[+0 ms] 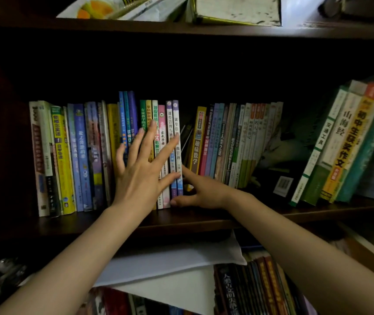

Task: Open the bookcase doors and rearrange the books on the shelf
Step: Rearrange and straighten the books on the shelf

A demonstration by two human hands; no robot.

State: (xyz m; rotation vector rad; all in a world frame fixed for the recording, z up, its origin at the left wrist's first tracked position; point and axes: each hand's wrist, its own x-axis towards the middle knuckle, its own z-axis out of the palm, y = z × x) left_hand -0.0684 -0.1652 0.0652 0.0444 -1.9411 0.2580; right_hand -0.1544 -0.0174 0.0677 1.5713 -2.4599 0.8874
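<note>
Head view: left hand (140,169), fingers spread, presses flat on the book spines (158,142). Right hand (200,189), at its four o'clock, seems to reach into the gap, fingers hidden. Push evenly, keeping books upright.

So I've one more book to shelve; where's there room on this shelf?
Free: the gap between the two purple-topped books and the yellow book, where the right hand reaches, and the dark stretch before the leaning books. Left of the left hand it is packed.

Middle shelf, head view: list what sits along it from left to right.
Upright row of books → left hand flat on the spines → right hand at the gap → yellow-spined book → second upright row → leaning stack of books.
</note>
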